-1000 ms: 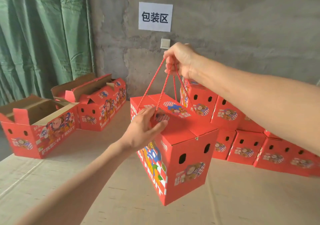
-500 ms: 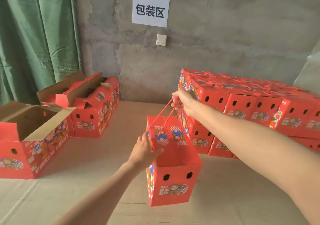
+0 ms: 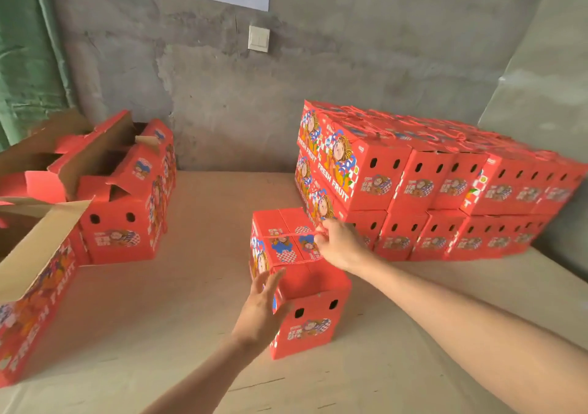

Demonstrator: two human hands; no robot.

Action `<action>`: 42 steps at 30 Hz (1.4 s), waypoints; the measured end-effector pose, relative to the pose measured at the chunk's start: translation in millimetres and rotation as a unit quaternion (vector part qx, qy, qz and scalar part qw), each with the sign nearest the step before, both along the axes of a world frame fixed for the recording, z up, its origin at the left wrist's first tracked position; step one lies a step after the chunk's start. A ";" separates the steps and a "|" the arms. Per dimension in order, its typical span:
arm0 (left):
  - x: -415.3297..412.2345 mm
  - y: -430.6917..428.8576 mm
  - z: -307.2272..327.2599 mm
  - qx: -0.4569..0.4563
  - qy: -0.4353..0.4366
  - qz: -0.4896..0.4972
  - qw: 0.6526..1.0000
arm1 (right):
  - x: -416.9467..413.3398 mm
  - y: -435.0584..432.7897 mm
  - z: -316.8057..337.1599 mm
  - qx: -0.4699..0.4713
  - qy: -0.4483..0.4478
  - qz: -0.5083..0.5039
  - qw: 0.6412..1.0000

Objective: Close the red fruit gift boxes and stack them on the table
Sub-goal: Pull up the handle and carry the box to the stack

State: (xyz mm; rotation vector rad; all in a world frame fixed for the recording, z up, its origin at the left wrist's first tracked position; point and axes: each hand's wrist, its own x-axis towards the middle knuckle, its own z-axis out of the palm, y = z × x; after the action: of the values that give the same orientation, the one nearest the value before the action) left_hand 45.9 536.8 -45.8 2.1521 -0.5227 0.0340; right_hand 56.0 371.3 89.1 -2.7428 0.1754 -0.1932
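We have the closed red box (image 3: 313, 318) standing on the desk (image 3: 159, 318), just beside the lower row of the two-layer stack (image 3: 429, 184) of closed boxes on our right. Our right hand (image 3: 340, 246) sits over its top, fingers curled round the red rope handle (image 3: 286, 234). Our left hand (image 3: 261, 312) is at the box's near left edge, fingers straight and spread. Open boxes (image 3: 121, 222) stand well apart on the left.

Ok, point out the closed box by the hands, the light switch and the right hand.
closed box (image 3: 305, 281), head view, bare top panel.
light switch (image 3: 258, 38), head view, plate centre.
right hand (image 3: 339, 245), head view, back of hand.
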 end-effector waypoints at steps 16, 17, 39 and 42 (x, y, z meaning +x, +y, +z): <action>58.2 -17.2 12.0 0.056 -0.052 -0.004 0.997 | 23.8 -25.6 -112.4 -0.202 0.028 0.187 0.961; 74.7 -24.1 17.3 0.115 -0.057 0.018 0.992 | 39.6 -23.1 -108.2 -0.199 0.034 0.157 0.967; 269.5 -94.8 36.0 0.447 -0.055 -0.011 0.893 | 268.1 -56.1 -117.8 -0.402 0.083 0.160 0.898; 316.6 -113.2 37.8 0.459 -0.031 -0.012 0.888 | 309.2 -70.4 -123.0 -0.263 0.097 0.133 0.951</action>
State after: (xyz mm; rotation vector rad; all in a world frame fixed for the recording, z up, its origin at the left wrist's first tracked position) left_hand 362.6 423.6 -8.0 3.0770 -0.6895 -0.1998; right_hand 365.2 300.9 -33.9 -3.2738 -0.2314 0.1282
